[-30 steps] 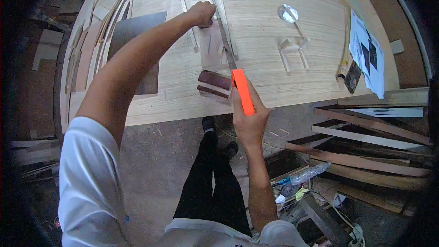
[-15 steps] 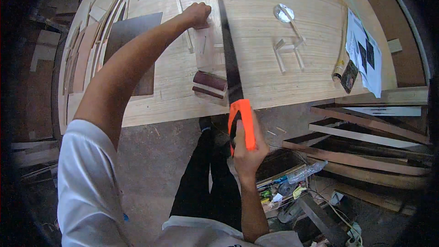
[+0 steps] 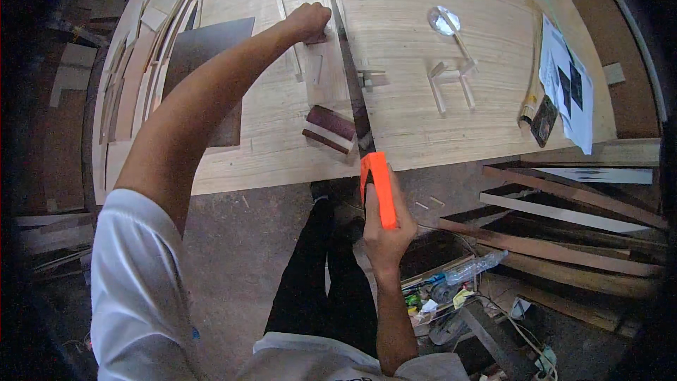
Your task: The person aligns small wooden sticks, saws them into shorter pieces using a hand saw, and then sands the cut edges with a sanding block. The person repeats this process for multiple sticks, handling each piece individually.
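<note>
right hand (image 3: 388, 233) wrapped round handle of saw (image 3: 357, 99), near side of board (image 3: 333, 85); blade reaches ahead of hand, along board's right side. left hand (image 3: 310, 22) curled at board's far end, grip hidden.

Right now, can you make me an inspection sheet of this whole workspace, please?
Surface: pale wooden table, lit and grained.
Things in use: orange-handled saw, blade along the right side of a pale board; maroon-covered block nearby.
Clutter: wood strips, dark panel, white papers.
Hands: left hand closed at the board's far end; right hand gripping the saw.
Cables: pale cable, lower right.
Surroundings: stacked boards at right; scraps on floor.
</note>
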`<act>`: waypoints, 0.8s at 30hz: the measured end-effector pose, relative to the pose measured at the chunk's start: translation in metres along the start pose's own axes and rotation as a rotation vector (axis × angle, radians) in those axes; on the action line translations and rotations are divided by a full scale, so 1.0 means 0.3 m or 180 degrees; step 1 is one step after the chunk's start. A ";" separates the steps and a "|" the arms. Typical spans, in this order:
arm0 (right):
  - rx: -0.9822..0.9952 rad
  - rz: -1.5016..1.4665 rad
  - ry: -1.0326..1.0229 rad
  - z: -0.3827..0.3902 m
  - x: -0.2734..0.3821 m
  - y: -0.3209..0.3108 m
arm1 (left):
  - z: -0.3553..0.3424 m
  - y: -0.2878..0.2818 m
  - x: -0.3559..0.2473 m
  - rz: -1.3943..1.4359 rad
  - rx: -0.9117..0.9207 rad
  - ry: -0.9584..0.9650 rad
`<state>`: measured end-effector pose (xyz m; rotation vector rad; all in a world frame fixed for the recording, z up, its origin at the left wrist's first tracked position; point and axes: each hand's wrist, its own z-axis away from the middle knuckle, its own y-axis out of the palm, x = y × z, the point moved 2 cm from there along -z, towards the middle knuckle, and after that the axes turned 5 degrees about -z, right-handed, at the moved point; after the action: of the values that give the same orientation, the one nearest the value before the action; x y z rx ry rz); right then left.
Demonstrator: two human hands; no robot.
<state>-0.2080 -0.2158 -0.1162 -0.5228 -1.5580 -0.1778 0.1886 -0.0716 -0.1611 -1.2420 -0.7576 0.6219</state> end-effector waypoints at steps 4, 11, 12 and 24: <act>0.0012 0.0136 -0.0527 -0.035 -0.032 0.009 | 0.000 0.019 0.008 0.0218 -0.0067 -0.0040; 0.0115 0.0160 -0.0428 -0.031 -0.031 0.015 | -0.025 0.021 0.025 0.0415 0.0092 -0.0313; 0.0128 0.0148 -0.0379 -0.034 -0.026 0.014 | -0.029 0.029 0.023 0.0357 0.0105 -0.0281; 0.0144 0.0271 -0.0394 -0.035 -0.023 0.010 | 0.004 -0.006 -0.003 0.0302 0.0109 -0.0376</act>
<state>-0.1974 -0.2191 -0.1230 -0.5723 -1.6528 -0.0455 0.1872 -0.0721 -0.1593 -1.2231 -0.7862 0.7882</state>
